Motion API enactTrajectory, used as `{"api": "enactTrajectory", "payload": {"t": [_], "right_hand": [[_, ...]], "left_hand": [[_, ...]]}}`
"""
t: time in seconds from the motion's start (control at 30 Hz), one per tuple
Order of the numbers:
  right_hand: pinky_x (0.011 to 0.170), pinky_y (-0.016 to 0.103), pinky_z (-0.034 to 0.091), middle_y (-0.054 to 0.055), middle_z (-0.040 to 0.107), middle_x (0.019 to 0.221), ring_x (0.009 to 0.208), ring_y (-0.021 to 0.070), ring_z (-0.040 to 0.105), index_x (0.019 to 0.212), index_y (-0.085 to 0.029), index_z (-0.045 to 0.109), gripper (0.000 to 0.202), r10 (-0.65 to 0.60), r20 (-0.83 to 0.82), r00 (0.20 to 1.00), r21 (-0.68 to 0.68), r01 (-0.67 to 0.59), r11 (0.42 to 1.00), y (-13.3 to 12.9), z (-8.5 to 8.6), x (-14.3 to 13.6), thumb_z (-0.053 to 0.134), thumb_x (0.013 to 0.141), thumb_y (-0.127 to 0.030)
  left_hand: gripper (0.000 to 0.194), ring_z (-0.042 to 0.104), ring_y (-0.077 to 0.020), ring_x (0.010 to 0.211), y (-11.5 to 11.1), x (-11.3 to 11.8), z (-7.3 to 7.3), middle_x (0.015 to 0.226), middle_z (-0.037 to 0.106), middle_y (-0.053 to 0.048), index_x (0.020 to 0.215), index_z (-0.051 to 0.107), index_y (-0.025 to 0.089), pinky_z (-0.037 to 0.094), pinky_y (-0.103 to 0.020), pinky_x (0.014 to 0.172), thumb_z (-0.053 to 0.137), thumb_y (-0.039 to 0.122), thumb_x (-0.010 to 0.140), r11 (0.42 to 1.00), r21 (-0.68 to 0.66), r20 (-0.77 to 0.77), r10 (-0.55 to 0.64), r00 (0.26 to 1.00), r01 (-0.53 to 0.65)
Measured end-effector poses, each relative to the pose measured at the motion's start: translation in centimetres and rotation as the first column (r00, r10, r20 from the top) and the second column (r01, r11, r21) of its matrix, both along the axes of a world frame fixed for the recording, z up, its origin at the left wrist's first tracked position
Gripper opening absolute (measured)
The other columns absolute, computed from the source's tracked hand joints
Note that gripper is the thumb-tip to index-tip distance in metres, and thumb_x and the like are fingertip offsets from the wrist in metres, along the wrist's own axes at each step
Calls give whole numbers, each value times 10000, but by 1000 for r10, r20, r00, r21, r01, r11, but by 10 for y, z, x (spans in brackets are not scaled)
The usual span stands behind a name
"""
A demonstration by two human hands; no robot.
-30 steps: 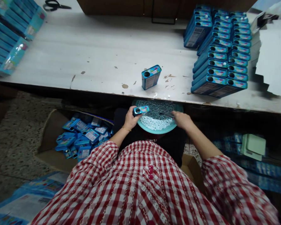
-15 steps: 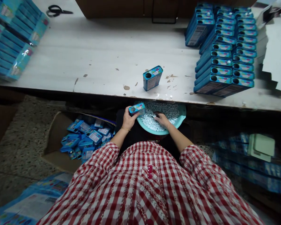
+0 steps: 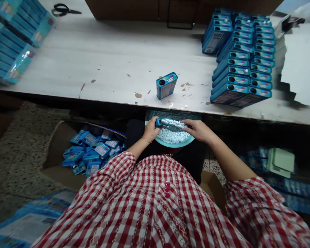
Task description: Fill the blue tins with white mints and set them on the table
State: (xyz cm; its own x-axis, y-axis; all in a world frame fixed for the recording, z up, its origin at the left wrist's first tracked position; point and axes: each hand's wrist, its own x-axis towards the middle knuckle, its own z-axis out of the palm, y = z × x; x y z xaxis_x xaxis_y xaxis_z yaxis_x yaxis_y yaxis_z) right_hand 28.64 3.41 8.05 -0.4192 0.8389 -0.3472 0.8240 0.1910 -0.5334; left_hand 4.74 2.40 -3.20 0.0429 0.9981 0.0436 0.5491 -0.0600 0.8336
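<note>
Over the turquoise basin [image 3: 179,144], my left hand [image 3: 151,129] is closed around a small blue candy container [image 3: 158,122]. My right hand [image 3: 199,131] pinches the right end of a narrow scoop heaped with white candies [image 3: 173,123]; the scoop itself is mostly covered by them. Its left tip meets the top of the container. Small white candies [image 3: 172,136] fill the basin beneath both hands. On the table edge just beyond stands another blue container [image 3: 166,86] with a round dark opening in its top.
Rows of upright blue containers [image 3: 237,74] stand on the white table [image 3: 113,58] at right. Wrapped packs [image 3: 15,44] and scissors [image 3: 64,10] lie at left. A carton of loose containers [image 3: 51,151] is on the floor to my left. A pale green lidded box [image 3: 281,162] sits low at right.
My right hand has lifted out of the candies and moved right, bringing up the loaded scoop. My left hand has shifted slightly right with the container, now at the scoop's tip.
</note>
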Motion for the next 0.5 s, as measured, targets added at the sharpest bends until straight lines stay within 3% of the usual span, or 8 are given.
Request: {"api": "enactTrajectory", "payload": {"t": [0.17, 0.33, 0.43, 0.5], "right_hand": [[791, 344, 450, 107, 653, 1111, 959, 262, 617, 1165, -205, 576, 331, 132, 438, 889, 34, -163, 986, -1, 39, -42, 441, 871, -272], [735, 343, 455, 139, 642, 1032, 879, 256, 635, 1124, -168, 544, 295, 175, 539, 824, 62, -246, 967, -7, 59, -54, 353, 907, -226], [742, 327, 452, 126, 621, 1106, 909, 243, 627, 1144, -193, 533, 294, 134, 522, 843, 93, -212, 973, -5, 50, -29, 368, 917, -277], [755, 310, 449, 118, 611, 1151, 946, 233, 619, 1186, -208, 510, 312, 88, 508, 857, 75, -145, 987, -3, 25, -9, 398, 914, -311]], "left_hand": [[374, 568, -243, 984, -3, 9, -1, 1047, 611, -78, 1061, 537, 190, 441, -380, 893, 650, 221, 706, 997, 12, -75, -77, 994, 78], [375, 571, -239, 981, -3, 7, -2, 1044, 613, -78, 1056, 540, 187, 443, -379, 895, 652, 208, 698, 997, 20, -54, -68, 996, 69], [372, 580, -230, 962, -3, 0, -2, 1029, 618, -71, 1039, 539, 187, 450, -365, 880, 668, 214, 691, 999, 24, -17, -24, 1000, 24], [371, 586, -220, 955, -4, -8, -1, 1026, 620, -65, 1032, 534, 190, 454, -350, 873, 678, 228, 692, 999, 37, 19, 7, 1000, -7]]}}
